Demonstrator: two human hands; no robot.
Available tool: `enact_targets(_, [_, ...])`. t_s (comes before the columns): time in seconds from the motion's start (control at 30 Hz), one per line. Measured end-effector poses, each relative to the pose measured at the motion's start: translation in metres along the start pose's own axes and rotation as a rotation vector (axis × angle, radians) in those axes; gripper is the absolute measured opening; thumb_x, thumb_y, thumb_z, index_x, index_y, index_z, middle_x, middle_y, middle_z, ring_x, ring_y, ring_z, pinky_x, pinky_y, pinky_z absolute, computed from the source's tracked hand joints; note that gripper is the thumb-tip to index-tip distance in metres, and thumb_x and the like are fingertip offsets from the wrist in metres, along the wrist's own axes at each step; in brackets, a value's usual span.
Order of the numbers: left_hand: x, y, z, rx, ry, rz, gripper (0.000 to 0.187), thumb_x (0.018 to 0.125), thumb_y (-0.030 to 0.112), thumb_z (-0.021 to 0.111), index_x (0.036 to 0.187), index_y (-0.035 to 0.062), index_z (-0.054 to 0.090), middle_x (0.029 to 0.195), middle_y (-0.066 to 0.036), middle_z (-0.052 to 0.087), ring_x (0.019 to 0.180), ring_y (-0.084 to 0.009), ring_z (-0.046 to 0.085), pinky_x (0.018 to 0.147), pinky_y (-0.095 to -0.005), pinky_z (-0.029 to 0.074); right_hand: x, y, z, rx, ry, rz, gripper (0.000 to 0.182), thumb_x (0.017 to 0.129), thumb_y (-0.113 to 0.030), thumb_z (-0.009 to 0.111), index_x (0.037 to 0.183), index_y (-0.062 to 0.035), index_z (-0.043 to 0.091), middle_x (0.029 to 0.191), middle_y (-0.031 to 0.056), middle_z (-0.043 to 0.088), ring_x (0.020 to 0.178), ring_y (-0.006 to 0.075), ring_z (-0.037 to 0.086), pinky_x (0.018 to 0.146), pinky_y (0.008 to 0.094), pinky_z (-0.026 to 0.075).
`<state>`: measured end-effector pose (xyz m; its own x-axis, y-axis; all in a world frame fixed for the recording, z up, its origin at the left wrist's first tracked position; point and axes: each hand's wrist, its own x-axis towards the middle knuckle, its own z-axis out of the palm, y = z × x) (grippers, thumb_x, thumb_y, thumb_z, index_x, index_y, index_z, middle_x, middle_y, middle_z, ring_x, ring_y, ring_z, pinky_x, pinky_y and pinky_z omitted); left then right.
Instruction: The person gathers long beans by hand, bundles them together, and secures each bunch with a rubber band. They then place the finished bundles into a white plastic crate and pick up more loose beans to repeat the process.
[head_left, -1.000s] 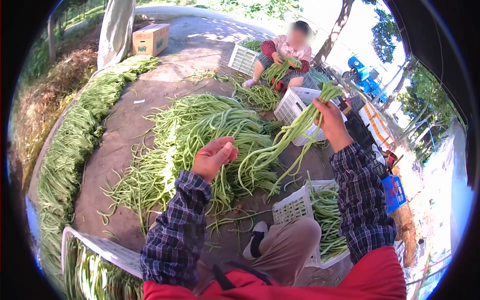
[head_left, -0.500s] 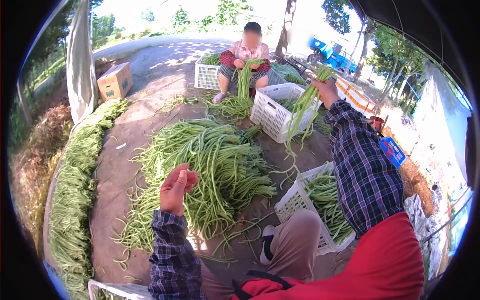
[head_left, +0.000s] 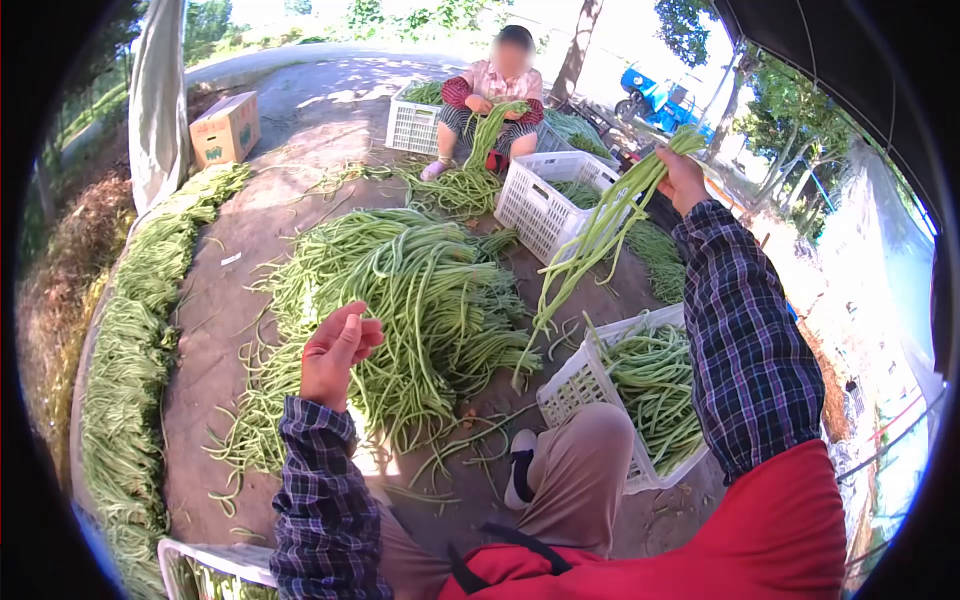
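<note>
My right hand (head_left: 681, 180) is raised at the upper right, closed around one end of a bunch of long beans (head_left: 612, 222). The bunch slants down to the left, its loose ends hanging above the ground beside the big pile. My left hand (head_left: 340, 352) hovers at the near left of the pile of long beans (head_left: 425, 300), fingers loosely bent, with nothing visible in it. Below the right forearm stands a white plastic crate (head_left: 570, 393) holding more long beans.
A person (head_left: 500, 95) sits opposite, holding long beans, between white crates (head_left: 413, 128). Another white crate (head_left: 520, 205) stands nearer. A long row of beans (head_left: 130, 390) lines the left side. A cardboard box (head_left: 225, 130) stands behind it. Another crate (head_left: 215, 553) is at the lower left.
The bunch in my right hand has swung out from hanging nearly straight to slanting down-left, as that hand shifted slightly right. My left hand has moved a little left. The view has shifted slightly.
</note>
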<state>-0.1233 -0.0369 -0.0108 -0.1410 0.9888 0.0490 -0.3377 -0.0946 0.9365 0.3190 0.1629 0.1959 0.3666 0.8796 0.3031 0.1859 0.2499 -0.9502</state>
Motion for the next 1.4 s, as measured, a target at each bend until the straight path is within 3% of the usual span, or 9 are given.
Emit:
enact_targets(0.07, [-0.002, 0.002, -0.001, 0.013, 0.004, 0.004, 0.029, 0.089, 0.029, 0.05, 0.11, 0.0109, 0.057, 0.09, -0.004, 0.065, 0.081, -0.0134, 0.061, 0.072, -0.027, 0.047, -0.007, 0.001, 0.003, 0.016, -0.01, -0.016, 0.025, 0.08, -0.02, 0.062, 0.099, -0.0053, 0.055, 0.091, 0.0065, 0.058, 0.079, 0.019, 0.059, 0.069, 0.0355, 0.052])
enact_targets(0.23, [-0.008, 0.003, -0.005, -0.044, 0.027, -0.017, 0.028, 0.087, 0.027, 0.055, 0.109, 0.01, 0.057, 0.089, -0.003, 0.064, 0.079, -0.0116, 0.06, 0.068, -0.0235, 0.044, -0.015, 0.002, 0.014, -0.037, -0.017, 0.054, 0.023, 0.081, -0.023, 0.061, 0.1, -0.0107, 0.056, 0.092, 0.0006, 0.058, 0.081, 0.0148, 0.057, 0.072, 0.0316, 0.048])
enact_targets(0.27, [-0.01, 0.005, -0.005, -0.036, 0.027, -0.018, 0.028, 0.087, 0.027, 0.055, 0.109, 0.0101, 0.057, 0.089, -0.003, 0.064, 0.078, -0.0113, 0.06, 0.069, -0.0235, 0.043, -0.018, 0.002, 0.017, -0.063, -0.019, 0.061, 0.024, 0.082, -0.029, 0.06, 0.099, -0.0127, 0.057, 0.087, -0.0008, 0.059, 0.075, 0.0109, 0.058, 0.069, 0.0268, 0.047])
enact_targets(0.4, [-0.012, 0.007, -0.007, -0.037, 0.018, -0.006, 0.027, 0.087, 0.027, 0.054, 0.107, 0.0098, 0.058, 0.089, -0.002, 0.063, 0.078, -0.0103, 0.059, 0.069, -0.0231, 0.043, -0.015, 0.008, 0.015, -0.062, -0.042, 0.072, 0.021, 0.083, -0.029, 0.059, 0.097, -0.014, 0.057, 0.081, -0.0019, 0.06, 0.071, 0.0095, 0.058, 0.069, 0.0268, 0.047])
enact_targets(0.5, [-0.012, 0.008, -0.006, -0.044, 0.019, -0.006, 0.028, 0.087, 0.027, 0.054, 0.108, 0.0096, 0.057, 0.088, -0.002, 0.063, 0.078, -0.0104, 0.059, 0.069, -0.0231, 0.043, -0.012, 0.008, 0.013, -0.035, -0.058, 0.066, 0.026, 0.081, -0.028, 0.062, 0.098, -0.0102, 0.053, 0.087, 0.001, 0.058, 0.078, 0.0126, 0.056, 0.073, 0.0307, 0.047])
enact_targets(0.53, [-0.01, 0.004, -0.009, -0.012, 0.001, 0.008, 0.027, 0.089, 0.026, 0.05, 0.111, 0.011, 0.056, 0.09, -0.003, 0.064, 0.081, -0.0122, 0.06, 0.073, -0.0276, 0.045, -0.009, 0.009, 0.013, -0.033, -0.06, 0.062, 0.026, 0.081, -0.028, 0.062, 0.098, -0.0102, 0.053, 0.087, 0.001, 0.058, 0.078, 0.0126, 0.056, 0.073, 0.0307, 0.047])
enact_targets(1.07, [-0.009, 0.002, -0.005, 0.052, 0.007, 0.006, 0.03, 0.088, 0.029, 0.051, 0.112, 0.0102, 0.056, 0.091, -0.004, 0.064, 0.082, -0.0126, 0.06, 0.073, -0.0274, 0.045, -0.016, 0.027, 0.007, -0.109, -0.131, 0.09, 0.029, 0.08, -0.032, 0.063, 0.1, -0.0109, 0.055, 0.087, -0.0002, 0.058, 0.078, 0.0116, 0.056, 0.073, 0.0296, 0.045])
enact_targets(1.13, [-0.009, 0.001, -0.005, -0.006, -0.009, -0.002, 0.029, 0.086, 0.025, 0.055, 0.111, 0.0082, 0.055, 0.088, -0.003, 0.062, 0.079, -0.0102, 0.057, 0.068, -0.0225, 0.043, -0.013, 0.032, 0.005, -0.072, -0.158, 0.085, 0.03, 0.08, -0.032, 0.062, 0.1, -0.0108, 0.055, 0.087, -0.0005, 0.058, 0.078, 0.0113, 0.056, 0.073, 0.0295, 0.046])
enact_targets(1.4, [-0.004, -0.002, 0.0, -0.003, 0.044, 0.055, 0.026, 0.087, 0.025, 0.054, 0.107, 0.0088, 0.058, 0.087, -0.003, 0.064, 0.077, -0.0114, 0.059, 0.069, -0.0245, 0.044, -0.033, 0.028, 0.018, -0.092, -0.253, 0.073, 0.025, 0.084, -0.028, 0.057, 0.101, -0.0098, 0.055, 0.086, -0.0011, 0.058, 0.075, 0.0096, 0.057, 0.068, 0.0271, 0.049])
